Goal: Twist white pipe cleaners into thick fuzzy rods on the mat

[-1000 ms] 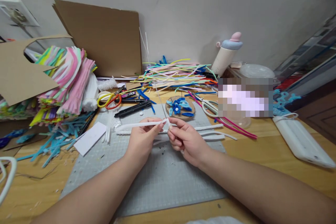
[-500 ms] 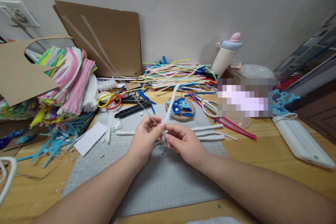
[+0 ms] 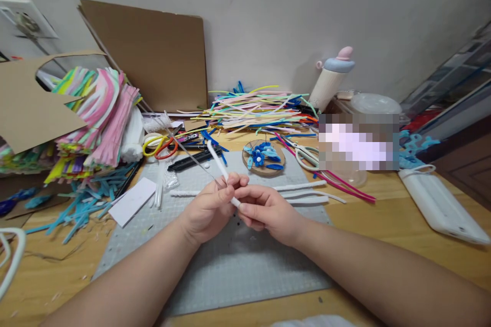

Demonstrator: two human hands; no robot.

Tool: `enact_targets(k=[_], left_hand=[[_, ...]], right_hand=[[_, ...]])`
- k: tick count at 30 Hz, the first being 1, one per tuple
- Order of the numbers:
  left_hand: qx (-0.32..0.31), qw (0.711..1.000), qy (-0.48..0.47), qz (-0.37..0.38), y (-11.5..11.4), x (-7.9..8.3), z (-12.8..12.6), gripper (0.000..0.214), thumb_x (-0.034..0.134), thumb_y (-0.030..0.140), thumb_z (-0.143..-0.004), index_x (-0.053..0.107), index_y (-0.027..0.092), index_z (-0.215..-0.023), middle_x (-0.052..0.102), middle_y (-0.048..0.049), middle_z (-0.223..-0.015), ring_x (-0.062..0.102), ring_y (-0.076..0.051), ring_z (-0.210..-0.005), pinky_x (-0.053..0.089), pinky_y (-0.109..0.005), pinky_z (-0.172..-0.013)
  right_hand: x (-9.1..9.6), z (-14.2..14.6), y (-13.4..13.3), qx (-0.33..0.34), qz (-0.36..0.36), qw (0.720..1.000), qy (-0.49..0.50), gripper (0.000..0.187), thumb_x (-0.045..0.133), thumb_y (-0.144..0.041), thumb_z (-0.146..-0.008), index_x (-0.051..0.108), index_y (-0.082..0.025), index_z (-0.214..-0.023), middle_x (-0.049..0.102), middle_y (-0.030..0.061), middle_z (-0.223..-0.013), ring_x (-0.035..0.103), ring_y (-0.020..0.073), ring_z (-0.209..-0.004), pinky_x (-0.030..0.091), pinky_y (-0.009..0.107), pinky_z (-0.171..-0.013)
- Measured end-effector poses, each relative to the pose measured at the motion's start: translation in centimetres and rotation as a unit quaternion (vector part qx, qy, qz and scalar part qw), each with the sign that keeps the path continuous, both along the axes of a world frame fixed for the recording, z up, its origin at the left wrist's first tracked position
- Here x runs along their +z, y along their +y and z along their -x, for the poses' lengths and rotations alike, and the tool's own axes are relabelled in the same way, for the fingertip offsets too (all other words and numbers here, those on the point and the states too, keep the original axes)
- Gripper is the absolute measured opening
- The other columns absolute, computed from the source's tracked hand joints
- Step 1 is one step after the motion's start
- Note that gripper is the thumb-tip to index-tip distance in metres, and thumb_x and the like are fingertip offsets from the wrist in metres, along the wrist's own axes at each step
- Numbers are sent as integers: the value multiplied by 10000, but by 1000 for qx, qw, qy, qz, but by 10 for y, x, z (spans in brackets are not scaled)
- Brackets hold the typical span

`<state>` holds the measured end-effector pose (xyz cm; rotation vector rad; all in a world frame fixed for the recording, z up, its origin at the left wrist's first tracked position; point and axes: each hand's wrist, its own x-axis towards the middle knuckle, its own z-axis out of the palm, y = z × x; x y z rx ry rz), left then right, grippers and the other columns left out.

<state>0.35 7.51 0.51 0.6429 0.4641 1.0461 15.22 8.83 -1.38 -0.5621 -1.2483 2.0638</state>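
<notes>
Above the grey cutting mat (image 3: pixel 245 276), both hands meet on a white pipe cleaner (image 3: pixel 218 161) that slants up to the left. My left hand (image 3: pixel 207 209) is closed round its middle, and a long thin wire (image 3: pixel 194 158) also runs out of these fingers toward the upper left. Pinching the lower end of the white pipe cleaner is my right hand (image 3: pixel 272 213), thumb against fingers. Several more white pipe cleaners (image 3: pixel 310 200) lie on the mat behind the hands. A blue pipe-cleaner flower (image 3: pixel 258 156) rests on a round wood slice (image 3: pixel 264 172) beyond them.
Coloured pipe cleaners (image 3: pixel 253 110) are heaped by the wall, with bundles (image 3: pixel 111 117) at left. Scissors (image 3: pixel 307 156) lie right of the wood slice, orange-and-yellow scissors (image 3: pixel 166 148) to the left. A bottle (image 3: pixel 326 84), white power bank-like device (image 3: pixel 441 207) and cardboard (image 3: pixel 153 56) stand around.
The white pipe cleaner has swung from leaning right to leaning left. The thin wire now reaches farther to the upper left. Both hands stay together, with the left hand turned slightly.
</notes>
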Motion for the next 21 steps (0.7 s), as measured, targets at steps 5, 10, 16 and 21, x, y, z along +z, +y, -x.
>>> enact_targets(k=[5,10,16,21], left_hand=[[-8,999,-31,17,0,3,2,243,717,281,-658,576,163,-817,523,-26,-937,539,-153,-830,462,-264,-710],[63,998,19,0,2,0,-4,106,644,220,-743,571,154,-705,546,-6,-854,526,-106,-727,426,-235,-690],[185,974,127,-32,5,-6,-6,102,701,210,-689,627,149,-654,618,1,-754,541,-100,-695,409,-219,-686],[242,954,175,-35,3,-7,-6,98,728,208,-661,648,153,-676,657,0,-763,567,-101,-712,410,-207,-685]], right_hand=[[4,-4,-2,59,91,990,93,197,632,-206,-769,564,-200,-954,513,-60,-513,285,30,-374,158,159,-364],[8,-7,0,96,148,976,125,167,581,-201,-812,556,-214,-977,493,-59,-534,239,24,-378,154,153,-367],[8,-7,4,29,165,976,139,180,537,-175,-833,521,-255,-993,480,-64,-548,234,32,-388,145,148,-365],[8,-5,6,-30,138,985,97,269,572,-190,-805,535,-230,-1069,464,-67,-544,253,26,-389,137,158,-378]])
